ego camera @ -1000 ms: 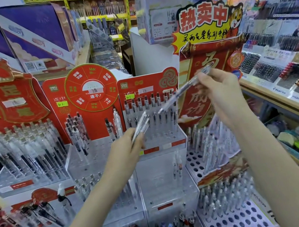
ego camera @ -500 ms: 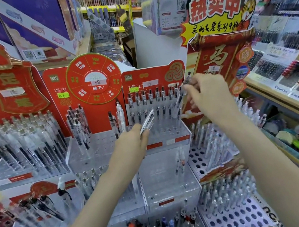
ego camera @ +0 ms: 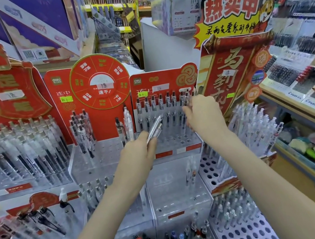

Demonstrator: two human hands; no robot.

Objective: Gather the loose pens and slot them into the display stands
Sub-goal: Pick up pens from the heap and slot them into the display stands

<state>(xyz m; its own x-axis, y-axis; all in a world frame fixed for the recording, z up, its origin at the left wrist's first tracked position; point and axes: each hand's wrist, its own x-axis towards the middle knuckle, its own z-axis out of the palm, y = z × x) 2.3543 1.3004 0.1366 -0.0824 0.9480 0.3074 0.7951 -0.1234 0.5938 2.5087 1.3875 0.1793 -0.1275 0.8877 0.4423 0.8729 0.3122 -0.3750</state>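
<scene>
My right hand pinches a pen into the red-backed stand; my left hand grips spare pens. Crowded neighbours could snag the tip and tip over.

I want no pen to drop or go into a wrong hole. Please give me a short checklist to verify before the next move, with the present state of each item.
1. Left hand grips the spare pens firmly: ok.
2. Right hand has hold of a pen at the back row of the stand: cannot tell, its fingers hide the tip.
3. That pen sits fully in its hole: cannot tell.
4. Free holes remain in the stand's front rows: ok.
5. Spare pens stay clear of the standing pens: ok, they point up and away from the row.
</scene>
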